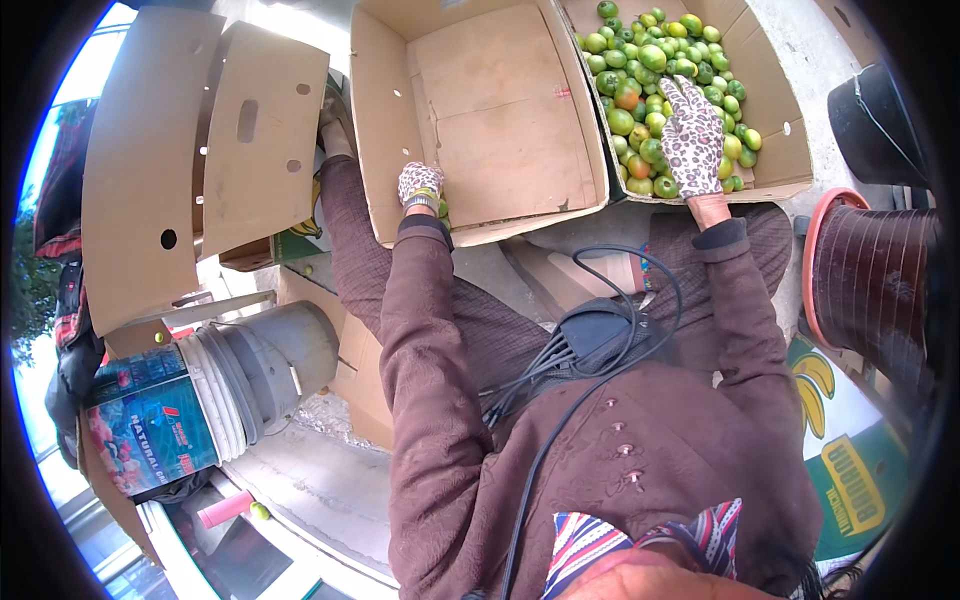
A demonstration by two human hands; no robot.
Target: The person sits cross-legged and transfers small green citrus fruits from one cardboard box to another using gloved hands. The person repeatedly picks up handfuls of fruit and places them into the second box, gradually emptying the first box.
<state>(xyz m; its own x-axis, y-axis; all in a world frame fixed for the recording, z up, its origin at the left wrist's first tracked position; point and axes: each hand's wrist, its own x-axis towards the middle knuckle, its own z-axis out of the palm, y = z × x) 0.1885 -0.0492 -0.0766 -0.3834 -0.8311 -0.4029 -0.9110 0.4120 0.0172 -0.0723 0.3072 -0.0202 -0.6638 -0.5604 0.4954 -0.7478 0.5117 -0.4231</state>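
Observation:
My right hand (pixel 691 139), in a leopard-print glove, lies palm down on a heap of tomatoes (pixel 652 56), mostly green with a few orange ones. Its fingers are stretched out and slightly apart. The heap fills much of a cardboard box (pixel 772 112). In the box beside it, a mostly bare cardboard box (pixel 502 112), my left hand (pixel 420 184) is at the near left corner. That glove's fingers are curled, and what is under them is hidden. Next to its wrist a few green tomatoes (pixel 443 210) show in the corner.
Cardboard flaps (pixel 262 142) stand to the left. Stacked buckets (pixel 217 382) lie below them, near a pink cylinder (pixel 225 510) and a small green tomato (pixel 259 511). On the right are a black bucket (pixel 877 124), a brown tub (pixel 870 277) and a banana carton (pixel 847 480). A black cable (pixel 559 427) crosses my lap.

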